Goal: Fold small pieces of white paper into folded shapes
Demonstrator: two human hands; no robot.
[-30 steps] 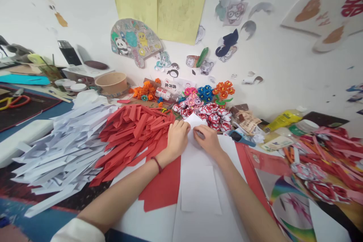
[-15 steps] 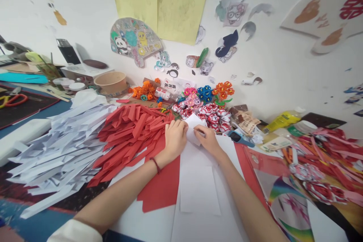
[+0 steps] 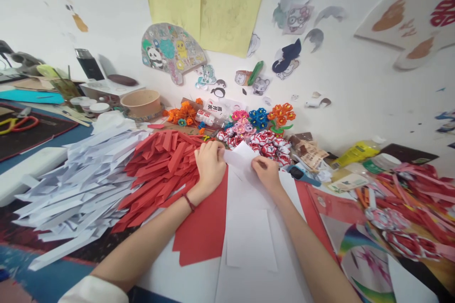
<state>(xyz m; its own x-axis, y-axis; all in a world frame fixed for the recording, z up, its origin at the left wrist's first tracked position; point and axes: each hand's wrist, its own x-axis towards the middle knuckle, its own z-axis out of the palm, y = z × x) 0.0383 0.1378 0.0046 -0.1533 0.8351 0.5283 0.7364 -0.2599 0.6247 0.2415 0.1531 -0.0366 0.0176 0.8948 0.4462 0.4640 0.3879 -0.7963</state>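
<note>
A small white sheet of paper (image 3: 241, 158) with a pointed top is stretched between my two hands. My left hand (image 3: 210, 163) is closed on the paper's left corner, its thumb hidden from view. At the right edge, my right hand (image 3: 266, 170) has its fingers curled in a pinch on the paper. Below them, a small white rectangle of paper (image 3: 251, 241) lies on larger white sheets (image 3: 245, 289). A red paper sheet (image 3: 199, 241) sticks out under these on the left.
Left of my hands lie piles of folded red strips (image 3: 167, 161) and folded white strips (image 3: 81, 184). Red-and-white paper flowers (image 3: 266, 142) sit behind the sheet. Scissors (image 3: 21, 123) rest at far left. Bottles (image 3: 359, 151) and ribbons (image 3: 423, 194) are at right.
My hands have moved apart, the left one leftward and the right one slightly to the right. The paper between them now spreads wider. The whole view has shifted slightly.
</note>
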